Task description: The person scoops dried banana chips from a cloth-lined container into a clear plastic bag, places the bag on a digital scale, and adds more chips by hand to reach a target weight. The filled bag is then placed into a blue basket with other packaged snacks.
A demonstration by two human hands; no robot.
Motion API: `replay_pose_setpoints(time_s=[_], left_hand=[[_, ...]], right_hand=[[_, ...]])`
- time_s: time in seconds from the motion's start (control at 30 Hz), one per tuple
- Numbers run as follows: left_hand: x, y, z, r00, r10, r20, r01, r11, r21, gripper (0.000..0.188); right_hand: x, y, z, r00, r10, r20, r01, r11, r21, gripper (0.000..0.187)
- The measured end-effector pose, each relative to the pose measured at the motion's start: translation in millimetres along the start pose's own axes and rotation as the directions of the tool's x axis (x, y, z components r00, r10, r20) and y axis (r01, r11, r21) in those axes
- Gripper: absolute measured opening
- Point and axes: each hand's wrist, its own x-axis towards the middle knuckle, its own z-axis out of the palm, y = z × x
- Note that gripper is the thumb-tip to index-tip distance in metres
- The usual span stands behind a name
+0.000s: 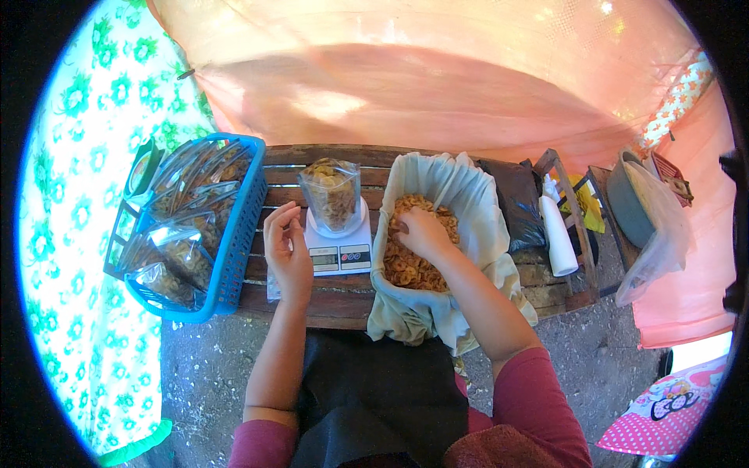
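My right hand (421, 232) reaches into a large cloth-lined sack (477, 204) full of golden chips (406, 265), fingers closed down among them. My left hand (287, 248) hovers open beside a small white digital scale (339, 243), nearly touching its left edge. On the scale stands a clear plastic bag (331, 192) partly filled with the same chips, upright and open at the top. All of this rests on a wooden slat table (335, 300).
A blue plastic basket (240, 234) holding several filled clear bags sits at the left end of the table. A black bag (515, 199) and a white spray bottle (559, 230) lie right of the sack. Further right are a grey basin (624, 199) and pink cloth walls.
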Motion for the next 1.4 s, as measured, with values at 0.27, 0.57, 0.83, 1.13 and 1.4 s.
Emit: replay_pose_setpoints(time_s=[0.27,0.57,0.83,1.13,1.4], left_hand=[[9,-17,-13,0.995,-0.031,-0.097,0.024,0.997,-0.071,0.017],[19,-28,6,0.998,-0.063,-0.032,0.067,0.986,0.156,0.03],[8,-50,-10,0.993,-0.104,-0.048,0.113,0.96,0.258,0.035],[-2,-47,0,0.982,-0.174,-0.07,0.184,0.962,0.204,0.031],[-1,-49,-17,0.994,-0.096,-0.058,0.109,0.956,0.274,0.029]], right_hand=[[10,4,-35,0.962,0.207,-0.181,-0.135,0.929,0.344,0.019],[57,-114,-101,0.842,-0.183,-0.507,0.401,0.842,0.361,0.012],[40,-74,-84,0.847,-0.151,-0.51,0.357,0.872,0.335,0.014],[22,40,-17,0.991,0.114,-0.071,-0.089,0.952,0.293,0.026],[23,38,-3,0.988,0.122,-0.1,-0.093,0.963,0.253,0.02]])
